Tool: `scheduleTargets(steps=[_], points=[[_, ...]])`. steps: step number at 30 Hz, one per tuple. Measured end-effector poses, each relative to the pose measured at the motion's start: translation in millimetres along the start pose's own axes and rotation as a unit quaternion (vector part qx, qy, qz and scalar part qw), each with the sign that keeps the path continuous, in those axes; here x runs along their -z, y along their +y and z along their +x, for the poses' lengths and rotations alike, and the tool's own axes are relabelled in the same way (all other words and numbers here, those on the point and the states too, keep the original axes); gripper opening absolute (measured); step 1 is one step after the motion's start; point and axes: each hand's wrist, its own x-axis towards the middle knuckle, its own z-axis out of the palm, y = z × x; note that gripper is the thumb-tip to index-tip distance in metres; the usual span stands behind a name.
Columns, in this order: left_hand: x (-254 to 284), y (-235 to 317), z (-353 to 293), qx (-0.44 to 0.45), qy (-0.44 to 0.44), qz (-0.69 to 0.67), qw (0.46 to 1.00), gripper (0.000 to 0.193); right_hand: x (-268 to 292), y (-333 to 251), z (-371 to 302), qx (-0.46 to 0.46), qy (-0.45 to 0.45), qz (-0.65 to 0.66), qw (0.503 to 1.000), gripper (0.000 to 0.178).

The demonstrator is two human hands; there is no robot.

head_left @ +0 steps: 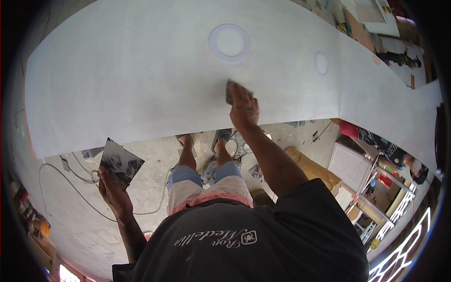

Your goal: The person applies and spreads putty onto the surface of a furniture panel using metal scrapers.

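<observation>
We see the right hand (245,110) reaching forward, fingers closed over a pad (229,94) at the panel (141,84). Left hand (115,196), out sideways, pinches a plate (117,157).

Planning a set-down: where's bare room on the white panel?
Largest: white panel, from its left edge to the larger circle and right hand. Smaller: between larger circle and smaller circle. Crowded: around the right hand's dark pad.

A white-printed black T-shirt (253,254) tops blue-and-white shorts (228,184).
</observation>
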Motion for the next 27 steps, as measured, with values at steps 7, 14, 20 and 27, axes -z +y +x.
scheduleTargets(steps=[7,14,20,27], points=[[-26,15,-15,-0.005,-0.045,-0.026,0.999,0.056,40,108,30,-0.118,-0.049,0.043,0.991,0.046],[-1,-4,-6,-0.004,-0.029,-0.035,0.999,0.054,13,30,55,-0.271,-0.057,0.089,0.957,0.046],[-3,-7,-6,-0.010,0.004,-0.035,0.999,0.055,-10,-77,-14,-0.052,-0.154,0.107,0.981,0.042],[-1,-1,-1,-0.037,-0.034,-0.022,0.999,0.056,15,-17,-9,0.044,-0.091,0.114,0.988,0.050]])
